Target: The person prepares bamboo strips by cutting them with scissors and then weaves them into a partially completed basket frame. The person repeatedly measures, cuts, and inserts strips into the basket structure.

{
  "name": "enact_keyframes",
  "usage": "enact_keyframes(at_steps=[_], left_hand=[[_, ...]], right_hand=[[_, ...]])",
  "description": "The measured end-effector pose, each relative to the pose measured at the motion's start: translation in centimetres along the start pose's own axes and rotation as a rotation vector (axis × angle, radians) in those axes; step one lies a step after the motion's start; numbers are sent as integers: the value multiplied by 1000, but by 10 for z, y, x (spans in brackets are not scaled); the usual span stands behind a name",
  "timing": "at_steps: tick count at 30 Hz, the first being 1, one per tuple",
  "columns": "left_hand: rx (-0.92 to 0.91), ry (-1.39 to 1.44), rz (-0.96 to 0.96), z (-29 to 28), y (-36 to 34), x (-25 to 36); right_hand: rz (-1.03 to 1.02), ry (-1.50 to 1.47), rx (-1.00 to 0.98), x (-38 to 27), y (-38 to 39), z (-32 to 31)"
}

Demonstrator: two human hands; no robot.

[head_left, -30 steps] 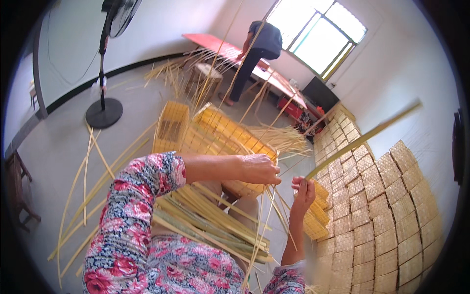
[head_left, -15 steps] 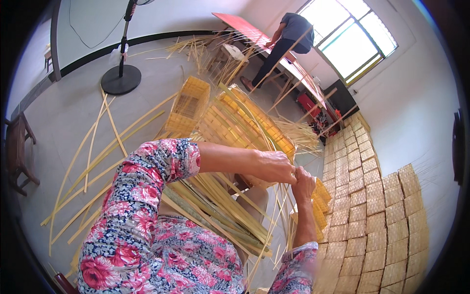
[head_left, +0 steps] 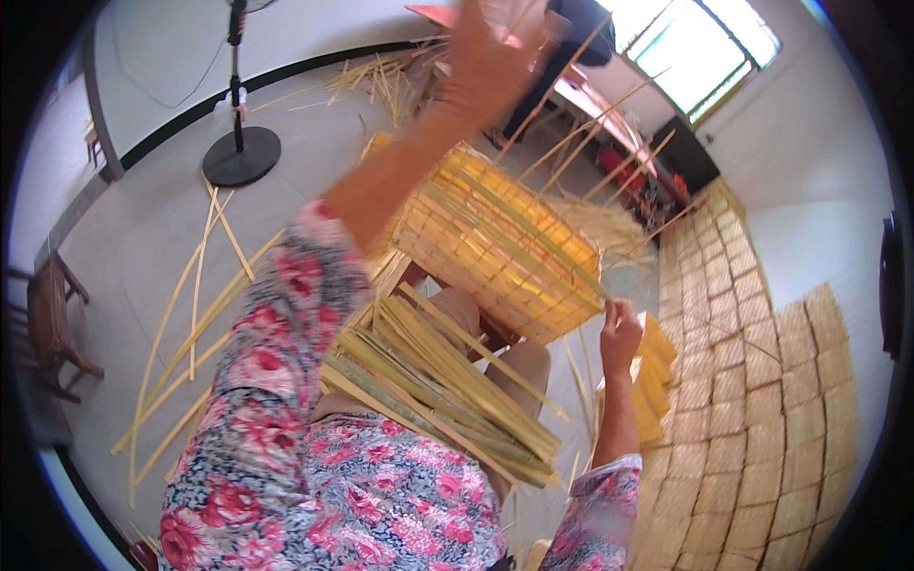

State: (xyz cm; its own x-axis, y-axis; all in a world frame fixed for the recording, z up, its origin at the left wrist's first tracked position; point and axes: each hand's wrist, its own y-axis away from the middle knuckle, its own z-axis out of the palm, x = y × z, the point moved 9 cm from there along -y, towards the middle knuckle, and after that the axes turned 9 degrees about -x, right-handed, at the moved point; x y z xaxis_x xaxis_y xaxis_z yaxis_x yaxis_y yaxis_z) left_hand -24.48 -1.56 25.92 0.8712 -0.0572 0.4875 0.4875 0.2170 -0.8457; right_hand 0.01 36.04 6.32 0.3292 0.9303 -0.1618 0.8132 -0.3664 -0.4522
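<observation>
A woven yellow bamboo basket [head_left: 495, 262] lies in front of my knees, long and box-shaped. My right hand [head_left: 621, 331] is closed at its right corner, pinching the end of a greenish bamboo strip [head_left: 547, 238] that runs along the basket's upper side. High in front of me, my left hand [head_left: 500, 57] is raised above the far end of the basket and smeared by motion, so its fingers do not read clearly. Across my lap lies a bundle of loose bamboo strips [head_left: 457, 381].
Stacked woven bamboo pieces [head_left: 733, 409] line the right wall. A black fan base [head_left: 241, 156] and a wooden stool [head_left: 59, 324] stand at left, with long strips [head_left: 195, 285] scattered on the floor. Beyond the basket, a person [head_left: 583, 38] stands by a long table [head_left: 609, 124].
My left hand has left the right hand's side and swung up and away to the far left. My right hand has shifted slightly right and down. The basket is now less covered by my arm.
</observation>
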Motion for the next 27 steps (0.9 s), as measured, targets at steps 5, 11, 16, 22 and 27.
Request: enact_keyframes(at_steps=[5, 11, 16, 22, 27], left_hand=[[-215, -253, 398, -34, 91, 9], [-698, -270, 137, 30, 178, -29], [-837, -397, 69, 72, 194, -64], [-971, -405, -52, 80, 198, -80], [-824, -293, -92, 66, 225, -91]], right_hand=[[19, -644, 114, 40, 10, 15], [89, -836, -19, 38, 3, 16], [1, -457, -17, 24, 2, 2], [45, -385, -27, 45, 2, 18], [228, -858, -10, 58, 17, 46]])
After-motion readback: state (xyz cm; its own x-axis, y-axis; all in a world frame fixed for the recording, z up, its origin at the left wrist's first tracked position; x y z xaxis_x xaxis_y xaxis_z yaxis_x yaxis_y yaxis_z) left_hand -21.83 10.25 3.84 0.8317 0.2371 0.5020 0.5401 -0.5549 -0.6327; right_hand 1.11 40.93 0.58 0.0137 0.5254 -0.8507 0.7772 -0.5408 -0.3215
